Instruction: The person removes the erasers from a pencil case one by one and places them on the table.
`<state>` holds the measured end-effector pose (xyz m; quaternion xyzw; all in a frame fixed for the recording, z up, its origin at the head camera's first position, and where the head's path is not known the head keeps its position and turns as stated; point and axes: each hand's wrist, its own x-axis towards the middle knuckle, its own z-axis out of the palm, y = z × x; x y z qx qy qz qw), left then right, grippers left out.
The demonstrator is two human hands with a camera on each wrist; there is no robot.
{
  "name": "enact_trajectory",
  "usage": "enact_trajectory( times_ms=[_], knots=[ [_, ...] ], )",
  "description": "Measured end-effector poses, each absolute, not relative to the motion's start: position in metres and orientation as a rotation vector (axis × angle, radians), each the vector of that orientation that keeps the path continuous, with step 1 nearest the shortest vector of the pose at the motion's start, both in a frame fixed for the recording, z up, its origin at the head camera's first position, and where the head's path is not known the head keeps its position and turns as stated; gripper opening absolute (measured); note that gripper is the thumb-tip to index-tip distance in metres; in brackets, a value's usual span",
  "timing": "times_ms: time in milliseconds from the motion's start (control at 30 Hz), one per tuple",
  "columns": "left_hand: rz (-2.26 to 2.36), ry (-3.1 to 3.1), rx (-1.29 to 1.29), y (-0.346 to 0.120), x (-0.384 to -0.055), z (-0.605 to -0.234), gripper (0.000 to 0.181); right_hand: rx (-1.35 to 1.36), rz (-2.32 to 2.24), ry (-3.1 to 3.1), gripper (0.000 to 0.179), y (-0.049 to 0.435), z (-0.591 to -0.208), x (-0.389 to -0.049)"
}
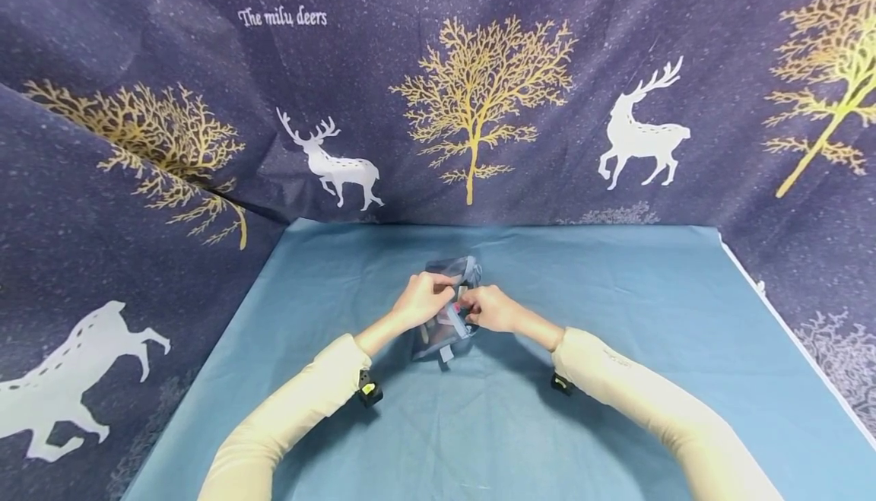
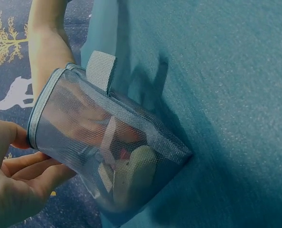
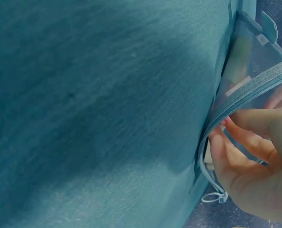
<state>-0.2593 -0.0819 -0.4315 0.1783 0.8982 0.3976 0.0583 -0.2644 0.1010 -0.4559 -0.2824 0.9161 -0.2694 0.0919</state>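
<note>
A blue mesh zipper pouch (image 1: 426,343) lies on the blue cloth with its mouth unzipped. At the rim of the mouth my left hand (image 2: 17,185) grips the pouch between thumb and fingers. My right hand (image 3: 259,161) reaches into the opening, its fingertips together on a small pink thing (image 3: 226,120) whose kind is mostly hidden. Through the mesh in the left wrist view show a pale green rounded item (image 2: 140,171) and a whitish strip (image 2: 108,142). The zipper pull (image 3: 216,196) hangs at the end of the open zip.
Blue cloth (image 1: 616,296) covers the table under both arms. Behind and to the left hangs a dark blue curtain (image 1: 383,90) printed with deer and trees. A grey fabric tab (image 2: 101,71) sticks out from the pouch's side. Each wrist carries a small black camera (image 1: 369,390).
</note>
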Motion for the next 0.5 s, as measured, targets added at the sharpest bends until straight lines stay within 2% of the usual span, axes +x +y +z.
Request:
enact_trajectory(
  times_ms=[500],
  knots=[
    [1.165,2.754,0.571,-0.0801,-0.2575,-0.4325,0.036,-0.738,-0.727,2.803,0.035,0.0937,-0.4552,-0.2731]
  ],
)
